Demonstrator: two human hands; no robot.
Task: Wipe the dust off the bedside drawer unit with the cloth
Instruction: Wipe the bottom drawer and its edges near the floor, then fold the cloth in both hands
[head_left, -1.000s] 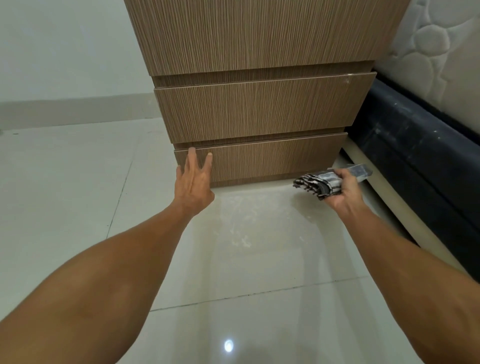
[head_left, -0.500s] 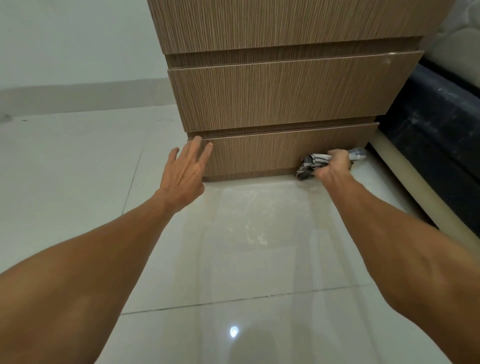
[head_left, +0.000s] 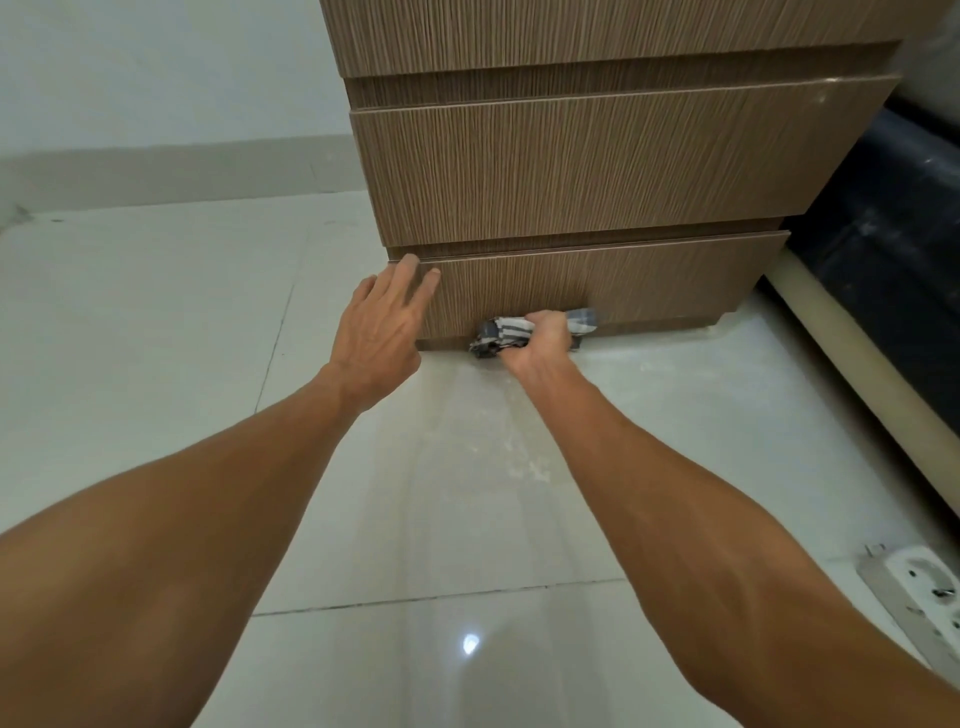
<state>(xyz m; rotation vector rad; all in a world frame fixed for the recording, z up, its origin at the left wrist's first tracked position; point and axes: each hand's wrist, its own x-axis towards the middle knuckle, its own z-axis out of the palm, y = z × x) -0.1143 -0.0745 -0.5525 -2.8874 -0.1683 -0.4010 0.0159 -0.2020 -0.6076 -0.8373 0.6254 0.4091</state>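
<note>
1. Bedside drawer unit (head_left: 587, 171): wood-grain, standing on the pale tiled floor (head_left: 156, 322) at the far centre; three drawer fronts visible.
2. Right hand (head_left: 540, 345): clenched around a bunched striped cloth (head_left: 501, 335), pressed against the lower edge of the bottom drawer (head_left: 623, 286), near the floor.
3. Left hand (head_left: 382, 327): released, fingers spread, fingertips resting on the bottom drawer's left corner.
4. Power strip (head_left: 924, 597): lying on the floor, near right.
5. Dark bed base (head_left: 893, 208): just right of the unit.

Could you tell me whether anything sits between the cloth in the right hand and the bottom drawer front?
Nothing visible does. The right hand holds the bunched cloth against the lower edge of the bottom drawer front; the left hand rests at its left corner, clear of the cloth.
</note>
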